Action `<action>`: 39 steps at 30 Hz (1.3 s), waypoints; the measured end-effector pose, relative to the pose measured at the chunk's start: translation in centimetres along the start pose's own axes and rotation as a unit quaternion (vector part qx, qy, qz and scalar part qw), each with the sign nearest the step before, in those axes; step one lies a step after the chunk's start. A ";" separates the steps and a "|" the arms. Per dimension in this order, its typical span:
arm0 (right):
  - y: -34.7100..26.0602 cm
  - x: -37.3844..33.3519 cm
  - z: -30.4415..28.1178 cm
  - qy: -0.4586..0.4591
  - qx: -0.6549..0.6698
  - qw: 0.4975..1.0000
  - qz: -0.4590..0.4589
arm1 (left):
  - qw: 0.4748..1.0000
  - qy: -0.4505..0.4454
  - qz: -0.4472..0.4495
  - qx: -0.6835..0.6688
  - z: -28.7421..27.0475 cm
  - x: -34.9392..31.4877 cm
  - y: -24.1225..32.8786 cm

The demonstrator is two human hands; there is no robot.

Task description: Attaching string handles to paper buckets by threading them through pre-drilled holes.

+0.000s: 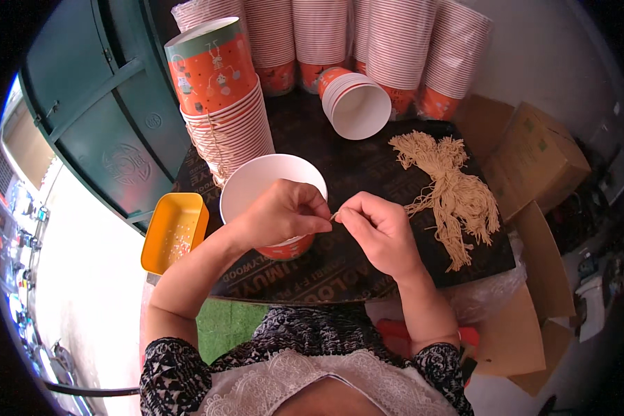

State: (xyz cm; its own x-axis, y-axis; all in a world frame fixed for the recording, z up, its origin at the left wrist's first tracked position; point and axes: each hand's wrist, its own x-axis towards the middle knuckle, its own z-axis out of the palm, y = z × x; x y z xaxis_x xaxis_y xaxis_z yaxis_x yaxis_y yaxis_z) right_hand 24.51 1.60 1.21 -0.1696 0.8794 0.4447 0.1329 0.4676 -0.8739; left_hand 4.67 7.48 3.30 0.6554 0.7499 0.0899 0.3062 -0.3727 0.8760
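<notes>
My left hand (284, 211) and my right hand (380, 232) almost meet above the table's front half, the fingers of both pinched. A short bit of beige string (335, 216) shows between the fingertips; the rest is hidden by the fingers. Under my left hand stands a white-lined paper bucket (274, 170) with an orange printed outside, its mouth facing up. To the right of my right hand lies a bundle of beige strings (457, 194), gathered at its middle and spread at the ends.
A tall stack of paper buckets (229, 128) with strings hanging on it rises at the back left. Left of the bucket, a yellow tray (175, 229) holds small pale bits. More wrapped stacks (399, 45) and a tipped bucket (360, 111) sit behind; cardboard boxes (541, 163) stand right.
</notes>
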 end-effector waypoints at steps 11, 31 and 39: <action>2.0 2.3 -0.6 -0.007 0.049 0.998 -0.026 | 0.982 -0.041 -0.052 -0.175 -0.5 0.8 -1.1; 3.4 0.5 1.5 0.064 -0.177 0.964 -0.191 | 0.978 -0.067 -0.051 -0.191 -0.5 0.7 -0.5; 2.6 -0.7 2.4 0.090 -0.241 0.934 -0.249 | 0.976 -0.062 -0.071 -0.197 -0.3 1.0 -0.3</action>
State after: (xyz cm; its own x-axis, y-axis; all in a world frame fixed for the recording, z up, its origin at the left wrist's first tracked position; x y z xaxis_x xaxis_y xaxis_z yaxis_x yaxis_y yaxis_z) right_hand 22.61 2.03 -1.84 -0.1660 0.5229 0.8361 0.5121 0.7703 -0.3800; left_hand 4.99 8.49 3.27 0.7119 0.6973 -0.0833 0.1281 -0.0124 0.9917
